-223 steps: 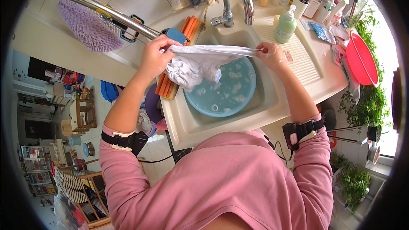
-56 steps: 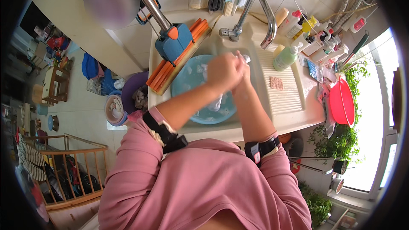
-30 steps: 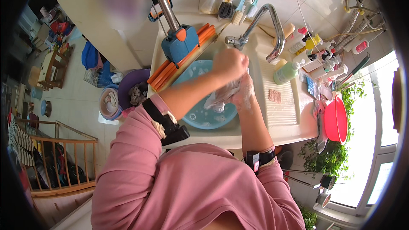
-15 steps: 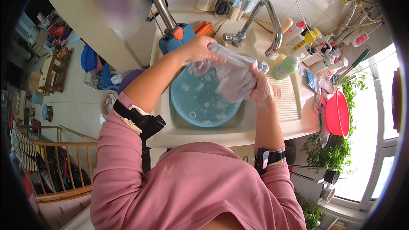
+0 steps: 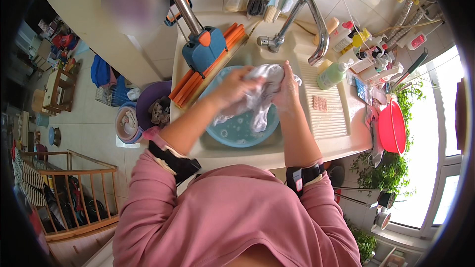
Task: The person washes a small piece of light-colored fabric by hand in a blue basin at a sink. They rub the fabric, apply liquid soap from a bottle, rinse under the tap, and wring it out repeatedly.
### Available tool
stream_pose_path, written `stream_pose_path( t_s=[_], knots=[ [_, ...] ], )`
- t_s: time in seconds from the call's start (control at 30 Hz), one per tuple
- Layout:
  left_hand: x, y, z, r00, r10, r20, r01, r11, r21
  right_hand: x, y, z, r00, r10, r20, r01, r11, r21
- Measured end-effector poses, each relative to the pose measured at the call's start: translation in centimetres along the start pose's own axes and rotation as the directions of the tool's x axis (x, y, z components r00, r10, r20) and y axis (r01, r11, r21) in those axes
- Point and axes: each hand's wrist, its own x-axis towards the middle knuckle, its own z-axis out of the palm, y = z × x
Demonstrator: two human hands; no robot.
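A wet, greyish-white cloth (image 5: 264, 104) is bunched between my two hands and hangs over a blue basin (image 5: 220, 136) of soapy water. My left hand (image 5: 233, 88), blurred by motion, has its fingers curled at the cloth's left side. On the other side my right hand (image 5: 286, 91) grips the cloth, its thumb side upward and suds on the skin. Foam patches float on the water, and the cloth's lower folds hang down to it. The basin sits in a pale sink (image 5: 208, 151).
Beyond the basin arches a chrome faucet (image 5: 324, 34). A blue mop head with orange strips (image 5: 204, 52) leans at the left. On the right are a ribbed washboard (image 5: 336, 123), a pink soap bar (image 5: 319, 103), a green pump bottle (image 5: 332, 75) and a red basin (image 5: 392, 127).
My hands have drawn closer together, and the stretched cloth is now bunched. The left hand has dropped nearer the basin; the right has shifted left. More of the orange mop strips shows.
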Motion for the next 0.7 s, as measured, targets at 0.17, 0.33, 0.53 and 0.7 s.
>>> stream_pose_path(
  t_s=[0.17,0.33,0.53,0.7],
  knots=[
    [3.0,-1.6,4.0,0.766,0.588,-0.260,-0.307,0.690,0.656,-1.1,3.8,2.2,0.996,-0.091,-0.005,0.091,0.994,0.059],
    [4.5,-1.0,2.9,0.741,0.545,-0.392,-0.221,0.750,0.624,-1.3,3.6,2.2,0.999,-0.047,0.018,0.049,0.990,-0.132],
    [4.3,0.3,4.2,0.807,0.492,-0.325,-0.078,0.635,0.768,-0.7,2.4,1.1,0.999,0.012,0.030,-0.011,0.999,-0.035],
    [3.3,0.1,5.1,0.688,0.708,-0.159,-0.324,0.496,0.806,-0.7,2.8,0.7,0.937,-0.198,0.289,0.230,0.970,-0.079]
  ],
)
